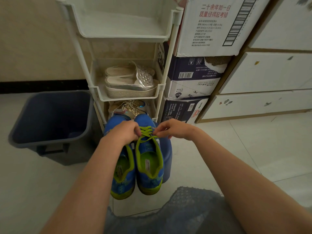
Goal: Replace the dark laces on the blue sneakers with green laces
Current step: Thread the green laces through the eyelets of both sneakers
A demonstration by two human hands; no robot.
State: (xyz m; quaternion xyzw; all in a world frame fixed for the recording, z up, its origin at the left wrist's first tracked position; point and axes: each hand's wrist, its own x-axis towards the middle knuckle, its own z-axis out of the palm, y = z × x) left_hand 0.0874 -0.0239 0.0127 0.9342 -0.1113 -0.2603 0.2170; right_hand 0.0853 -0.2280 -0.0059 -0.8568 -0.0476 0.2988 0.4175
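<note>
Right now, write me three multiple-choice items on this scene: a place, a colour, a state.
1. Where are the silver sandals? A. rack's top shelf B. rack middle shelf C. floor
2. Colour of the lace on the right sneaker? A. black B. green C. white
3. What are the left hand and right hand doing? A. resting open B. gripping the heel C. pinching the lace
Answers: B, they lie in the middle tray; B, bright green crossings show; C, both hands' fingers close on it.
</note>
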